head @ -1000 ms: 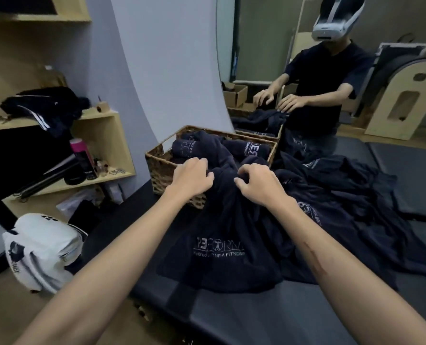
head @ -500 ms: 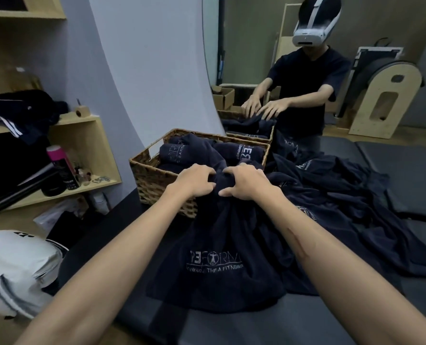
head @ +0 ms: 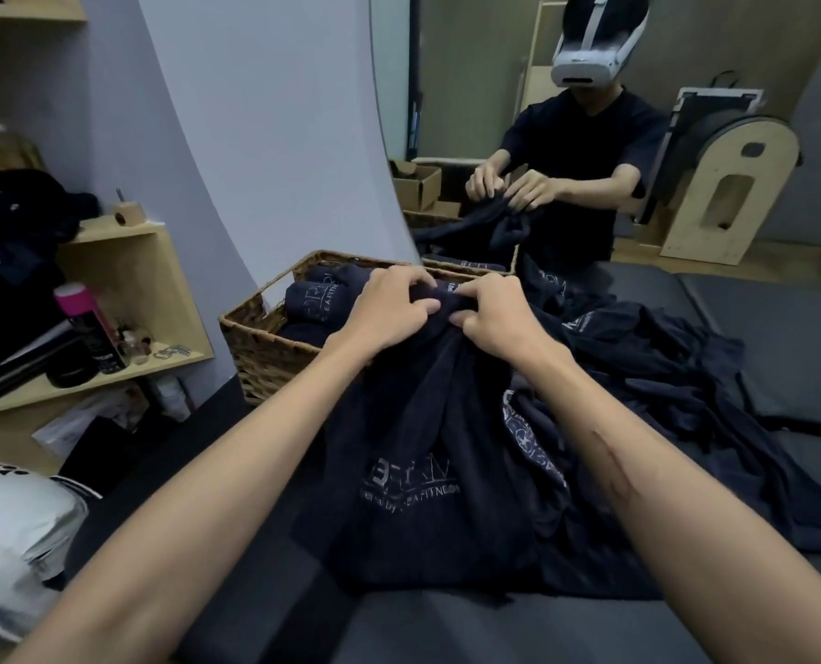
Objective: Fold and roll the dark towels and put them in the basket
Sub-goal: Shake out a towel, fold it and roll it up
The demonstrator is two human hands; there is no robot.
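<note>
1. Head view showed the left hand and the right hand side by side at the centre of the frame, nearly touching, both with fingers curled and pinching the bunched top edge of a dark towel.
2. That towel hung down from the two hands toward the bottom of the frame, its lower part lying on the dark padded surface, with pale printed lettering showing on its front.
3. Just behind the hands stood a woven basket, left of centre, holding rolled dark towels with the same pale lettering.
4. A loose heap of dark towels spread across the surface to the right of the held towel, reaching toward the right edge of the frame.
5. At the upper right a mirror reflected a person in a dark shirt wearing a white headset, with both hands gripping dark cloth above a second image of the basket.
6. On the left, wooden shelves carried a can with a pink cap, dark clothing and small items; a white bag sat at the lower left.
</note>
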